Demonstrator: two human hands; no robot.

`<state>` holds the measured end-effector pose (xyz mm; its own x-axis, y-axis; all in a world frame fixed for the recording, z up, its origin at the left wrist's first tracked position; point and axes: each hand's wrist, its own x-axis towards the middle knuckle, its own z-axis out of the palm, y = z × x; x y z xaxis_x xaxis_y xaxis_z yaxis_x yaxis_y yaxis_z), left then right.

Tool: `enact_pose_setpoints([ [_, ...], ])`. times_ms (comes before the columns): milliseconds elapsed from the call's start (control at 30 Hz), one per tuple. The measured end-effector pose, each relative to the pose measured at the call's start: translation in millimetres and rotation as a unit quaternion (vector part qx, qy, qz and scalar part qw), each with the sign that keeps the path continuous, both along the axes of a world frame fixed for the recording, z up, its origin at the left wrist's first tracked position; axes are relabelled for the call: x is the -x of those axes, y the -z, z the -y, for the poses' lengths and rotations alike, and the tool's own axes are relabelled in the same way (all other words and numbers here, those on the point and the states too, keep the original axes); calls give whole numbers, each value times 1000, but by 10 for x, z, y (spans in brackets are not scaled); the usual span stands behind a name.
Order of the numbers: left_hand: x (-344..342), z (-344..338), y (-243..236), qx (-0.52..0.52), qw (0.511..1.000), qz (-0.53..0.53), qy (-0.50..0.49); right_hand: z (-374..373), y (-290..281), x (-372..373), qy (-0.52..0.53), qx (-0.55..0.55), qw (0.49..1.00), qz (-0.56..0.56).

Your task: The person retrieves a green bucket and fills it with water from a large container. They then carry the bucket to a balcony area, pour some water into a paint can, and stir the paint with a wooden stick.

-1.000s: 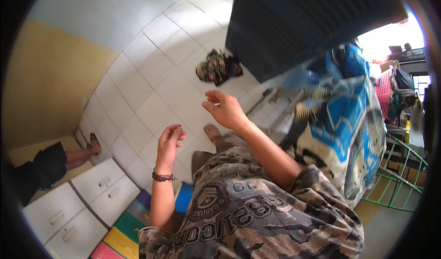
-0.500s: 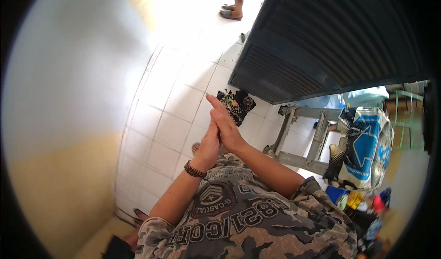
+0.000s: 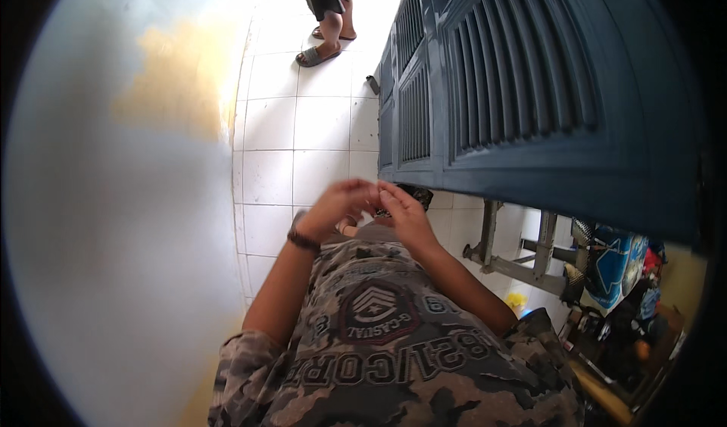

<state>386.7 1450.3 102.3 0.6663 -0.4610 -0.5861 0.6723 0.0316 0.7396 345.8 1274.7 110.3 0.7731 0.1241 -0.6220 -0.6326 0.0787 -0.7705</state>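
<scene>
Just in front of my belly, my left hand [image 3: 344, 202] and my right hand [image 3: 405, 213] meet at the fingers. Loosely bent and a little blurred, the left fingers reach across toward the right ones. The right fingers lean in from the other side, with palms apart lower down. No object shows in either hand, though the overlapping fingertips hide a small space. A brown beaded bracelet [image 3: 303, 241] circles my left wrist. Behind the fingers, a dark patterned cloth [image 3: 419, 194] on the floor is mostly covered from sight.
A blue-grey louvred door [image 3: 522, 71] stands close on the right, a pale wall [image 3: 113, 222] on the left. White floor tiles [image 3: 322, 120] run between them. Another person's sandalled feet [image 3: 322, 52] are ahead. A metal ladder [image 3: 522, 268] and a blue-white bag [image 3: 617, 268] are at right.
My hands have gone from palms pressed together, fingers straight, to bent fingers touching with palms apart. The view has turned; the door looks larger and the other person's legs appear further left.
</scene>
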Motion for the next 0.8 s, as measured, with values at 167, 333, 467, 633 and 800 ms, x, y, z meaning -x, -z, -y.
enact_pose_setpoints([
  [167, -2321, -126, -44, -120, 961, 247, -26, 70, 86, -525, 51, 115, 990, 64],
  [333, -4905, -53, -482, -68, 916, 389, -63, 32, 192, -1631, 199, 170, 965, 22],
  [467, -4858, 113, -633, -241, 793, 552, -92, -20, 508, -694, 309, 227, 923, 13],
  [633, -4806, -111, -681, -263, 815, 474, -203, -209, 446, 22, 281, 269, 897, -210],
  [800, -4476, 61, -1069, -293, 762, 474, -330, -166, 16, -333, 365, 195, 885, -215],
])
